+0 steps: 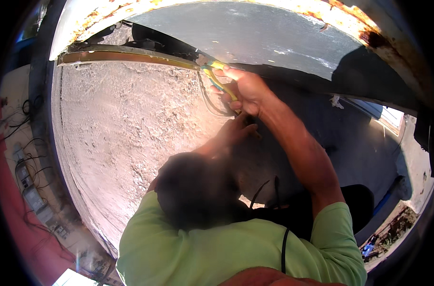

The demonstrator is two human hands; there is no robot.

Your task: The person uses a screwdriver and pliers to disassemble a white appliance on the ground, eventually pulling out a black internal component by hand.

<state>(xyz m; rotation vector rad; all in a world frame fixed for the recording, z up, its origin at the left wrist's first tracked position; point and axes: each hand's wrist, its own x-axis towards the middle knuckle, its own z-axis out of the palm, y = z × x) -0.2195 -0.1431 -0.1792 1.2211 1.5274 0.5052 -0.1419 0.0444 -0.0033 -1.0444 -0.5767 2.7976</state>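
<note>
My right hand (pixel 248 90) is closed round the handles of a pair of pliers (pixel 220 85) with yellow and blue-green grips. The jaws lie up against the end of a brownish metal strip (pixel 126 58) along the top edge of a rough pale slab; whether they bite on it is hard to see. Just below, my left hand (pixel 233 131) has its fingers curled, half in shadow, and what they hold does not show clearly. A thin grey cable (pixel 205 97) hangs from near the jaws and curves down to my left hand.
Overhead hangs a grey metal panel (pixel 236 31) with a rusty white rim (pixel 364 24), close above my right hand. My dark-clothed knees (pixel 198 190) are bent up between my arms. At far left, a power strip (pixel 33 195) and tangled black wires lie on the floor.
</note>
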